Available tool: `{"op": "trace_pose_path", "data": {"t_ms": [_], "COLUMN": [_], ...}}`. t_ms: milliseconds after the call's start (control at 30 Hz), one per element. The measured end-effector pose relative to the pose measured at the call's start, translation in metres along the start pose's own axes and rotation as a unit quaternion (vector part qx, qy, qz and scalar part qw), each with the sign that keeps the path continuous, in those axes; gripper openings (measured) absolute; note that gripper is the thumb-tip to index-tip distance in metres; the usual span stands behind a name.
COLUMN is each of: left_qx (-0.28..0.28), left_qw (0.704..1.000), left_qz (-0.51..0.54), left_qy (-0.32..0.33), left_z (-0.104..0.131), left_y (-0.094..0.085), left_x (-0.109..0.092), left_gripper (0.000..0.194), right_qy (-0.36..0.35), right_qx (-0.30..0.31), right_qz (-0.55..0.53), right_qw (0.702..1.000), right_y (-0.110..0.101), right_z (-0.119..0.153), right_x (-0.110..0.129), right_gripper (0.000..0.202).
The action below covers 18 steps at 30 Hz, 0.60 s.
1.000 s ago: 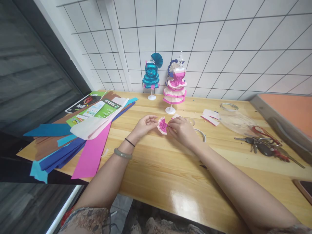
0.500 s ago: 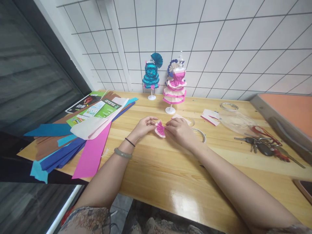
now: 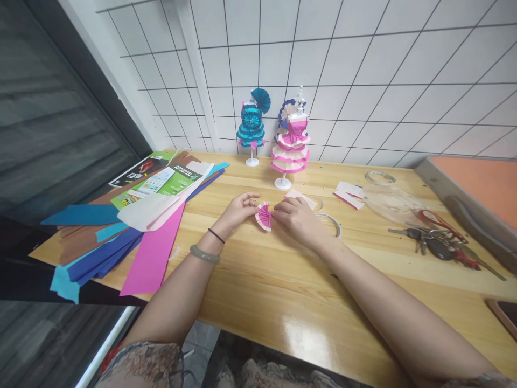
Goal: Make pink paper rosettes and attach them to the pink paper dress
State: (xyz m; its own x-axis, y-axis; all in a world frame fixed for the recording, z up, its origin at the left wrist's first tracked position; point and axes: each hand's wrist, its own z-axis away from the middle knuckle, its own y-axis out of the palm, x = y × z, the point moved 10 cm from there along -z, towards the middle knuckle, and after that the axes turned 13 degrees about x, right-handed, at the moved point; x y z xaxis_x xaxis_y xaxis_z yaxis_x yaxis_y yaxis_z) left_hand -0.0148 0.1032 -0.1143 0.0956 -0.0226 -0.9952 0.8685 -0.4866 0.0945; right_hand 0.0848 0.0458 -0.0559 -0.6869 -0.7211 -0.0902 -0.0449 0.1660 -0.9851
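Note:
Between my two hands is a small pleated paper fan (image 3: pixel 264 216), pink with a pale rim, spread open with its rim to the left. My right hand (image 3: pixel 297 218) pinches it at the gathered point on the right. At its left edge, the thumb and bent fingers of my left hand (image 3: pixel 241 209) hold the rim, while the forefinger stretches out above. Just behind stands a mini dress form in a pink-and-white tiered paper dress (image 3: pixel 290 145). Next to it, another form wears a teal paper dress (image 3: pixel 251 126) with a teal fan at the top.
Crepe paper sheets, including a pink strip (image 3: pixel 155 256), and a green packet (image 3: pixel 151 186) lie at left. Rolls of tape (image 3: pixel 331 223) are near my right hand. Paper scraps (image 3: pixel 348 195), a clear plastic bag (image 3: pixel 390 205), keys (image 3: pixel 436 245) and a phone (image 3: pixel 503 312) lie at right.
The paper fan has tilted a little and shifted slightly left and down between my fingers. Both hands stay almost in the same place.

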Motion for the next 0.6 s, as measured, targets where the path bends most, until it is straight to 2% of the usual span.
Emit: {"op": "trace_pose_path", "data": {"t_ms": [200, 600], "left_qx": [0.032, 0.014], "left_qw": [0.999, 0.999], "left_qz": [-0.030, -0.027], "left_qy": [0.025, 0.028], "left_z": [0.0001, 0.0004], "left_y": [0.0063, 0.0032], "left_x": [-0.0066, -0.0094], "left_gripper": [0.046, 0.043], "right_qy": [0.007, 0.005], "right_qx": [0.003, 0.003], "right_qz": [0.006, -0.002], "right_qw": [1.000, 1.000], "right_y": [0.0029, 0.0013], "right_z": [-0.0004, -0.0009], "right_x": [-0.0024, -0.0009], "right_gripper": [0.020, 0.020]}}
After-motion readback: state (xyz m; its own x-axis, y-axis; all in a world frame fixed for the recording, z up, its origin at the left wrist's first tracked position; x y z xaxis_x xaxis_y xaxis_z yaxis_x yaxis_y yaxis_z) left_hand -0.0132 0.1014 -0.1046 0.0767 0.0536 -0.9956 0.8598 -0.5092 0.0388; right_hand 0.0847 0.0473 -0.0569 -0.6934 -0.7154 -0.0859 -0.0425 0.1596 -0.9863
